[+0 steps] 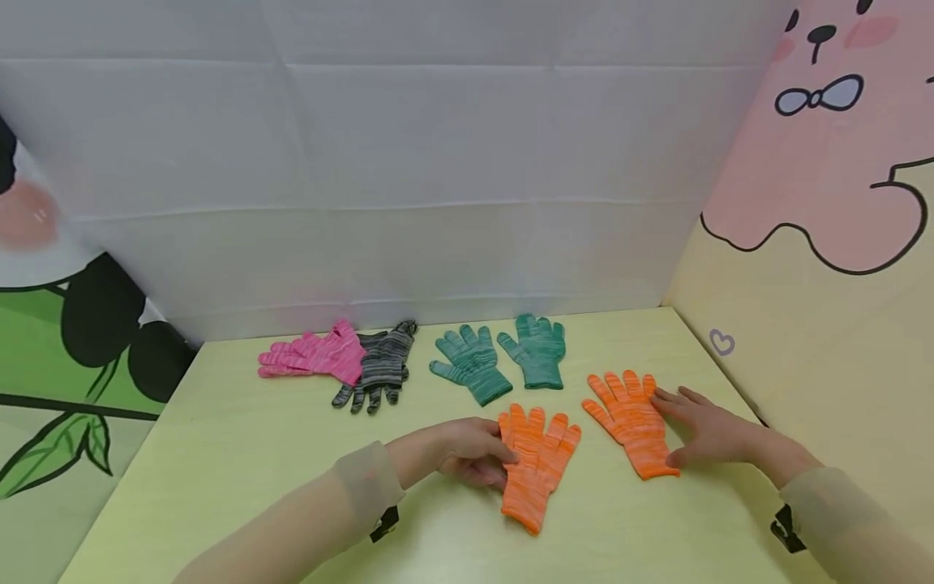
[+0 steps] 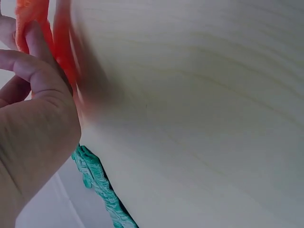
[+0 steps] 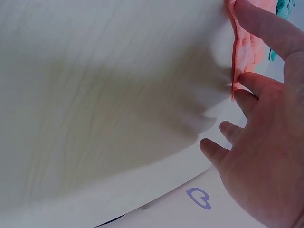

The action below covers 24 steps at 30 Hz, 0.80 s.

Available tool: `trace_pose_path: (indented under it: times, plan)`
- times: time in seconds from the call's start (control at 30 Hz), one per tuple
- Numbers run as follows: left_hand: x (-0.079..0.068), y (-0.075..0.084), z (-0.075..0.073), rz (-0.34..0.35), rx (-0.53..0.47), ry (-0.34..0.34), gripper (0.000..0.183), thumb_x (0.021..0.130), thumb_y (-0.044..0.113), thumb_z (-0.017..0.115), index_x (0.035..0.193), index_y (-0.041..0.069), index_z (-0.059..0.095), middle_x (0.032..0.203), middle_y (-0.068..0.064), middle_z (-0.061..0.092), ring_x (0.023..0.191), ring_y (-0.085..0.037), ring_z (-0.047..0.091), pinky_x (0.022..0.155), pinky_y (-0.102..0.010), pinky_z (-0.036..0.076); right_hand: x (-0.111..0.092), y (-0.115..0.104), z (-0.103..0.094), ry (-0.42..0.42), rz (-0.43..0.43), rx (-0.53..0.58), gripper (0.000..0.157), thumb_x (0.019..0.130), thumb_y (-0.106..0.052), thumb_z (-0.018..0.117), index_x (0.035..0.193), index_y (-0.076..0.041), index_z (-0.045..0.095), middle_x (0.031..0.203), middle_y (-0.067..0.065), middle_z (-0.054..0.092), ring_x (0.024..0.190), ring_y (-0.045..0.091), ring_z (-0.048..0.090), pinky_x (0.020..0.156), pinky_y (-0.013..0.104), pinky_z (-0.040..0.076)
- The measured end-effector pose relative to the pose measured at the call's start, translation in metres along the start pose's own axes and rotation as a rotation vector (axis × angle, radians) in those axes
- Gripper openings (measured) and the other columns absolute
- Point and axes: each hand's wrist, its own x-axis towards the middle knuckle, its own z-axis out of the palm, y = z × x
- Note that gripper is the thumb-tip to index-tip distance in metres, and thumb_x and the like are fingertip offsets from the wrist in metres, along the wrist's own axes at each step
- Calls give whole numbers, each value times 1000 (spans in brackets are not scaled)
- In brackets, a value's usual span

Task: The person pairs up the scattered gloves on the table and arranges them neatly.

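Two orange knit gloves lie near the middle and right of the table in the head view, fingers pointing away from me. My left hand (image 1: 476,454) pinches the left edge of the nearer orange glove (image 1: 536,466) between thumb and fingers; the left wrist view shows that glove's edge (image 2: 59,47) raised at the fingertips. Beside the farther orange glove (image 1: 635,422), my right hand (image 1: 704,426) is spread, with thumb at the cuff and index finger near the glove's fingers. In the right wrist view the fingertips touch that glove's edge (image 3: 242,52), the other fingers loosely extended.
Farther back lie two green gloves (image 1: 473,361), side by side. Left of them a grey-and-black striped pair (image 1: 385,357) is partly overlapped by pink gloves (image 1: 314,355). A white sheet (image 1: 438,162) stands behind the table (image 1: 241,454), and decorated panels flank both sides.
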Motion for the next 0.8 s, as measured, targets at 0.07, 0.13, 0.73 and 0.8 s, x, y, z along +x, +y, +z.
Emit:
trace_pose_path:
  times: [0.07,0.13,0.73,0.8]
  plan:
    - [0,0,2,8,-8,8,56,97,9,70,147,5,46,105,-16,75,60,-14,69,54,-20,54,1,-1,0,-7,2,-2,102,77,-46,85,157,-3,39,164,20,28,147,57,11,106,78,25]
    - [0,-1,2,15,-19,15,66,97,4,68,155,6,38,105,-17,75,57,-13,67,54,-20,54,3,-1,-1,-18,7,-5,103,77,-47,85,157,-3,38,165,19,28,148,56,11,107,77,26]
    - [2,4,4,425,-69,-131,66,105,-1,48,164,11,20,137,-11,62,85,-21,74,72,-39,62,1,-2,-2,-45,36,31,101,79,-46,84,158,-4,37,166,19,26,148,56,10,106,78,23]
    - [1,7,6,457,-85,-142,63,107,1,46,164,10,20,139,-13,61,94,-27,74,77,-44,61,1,-2,-1,-45,39,31,101,79,-45,84,158,-4,37,166,19,25,148,56,10,106,78,23]
